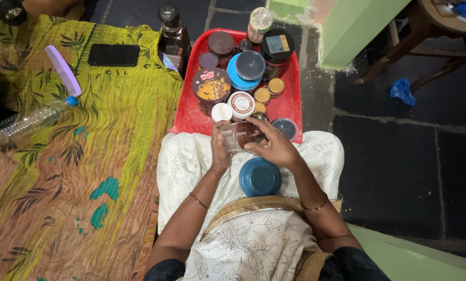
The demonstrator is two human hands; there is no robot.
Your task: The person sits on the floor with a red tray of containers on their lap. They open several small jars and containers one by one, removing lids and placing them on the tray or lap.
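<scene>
A small clear jar point(236, 136) is held over the lap, just near of the red tray point(293, 99). The left hand point(220, 148) is wrapped round its left side; the right hand point(272, 145) is closed on its brown lid point(254, 133). A lid-turning step is judged underway, calling for a firm counter-grip. A blue lid point(260, 177) lies on the lap.

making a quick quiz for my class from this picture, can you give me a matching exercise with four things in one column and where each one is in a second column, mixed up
Things:
1. clear jar
2. blue lid
3. empty plastic bottle
4. black phone

Places:
A. lying on the person's lap, below the hands
B. lying on its side at the left edge of the patterned cloth
C. flat at the top of the patterned cloth, beside the red tray
D. held between the left hand and right hand

Pairs: 1-D, 2-A, 3-B, 4-C
</scene>
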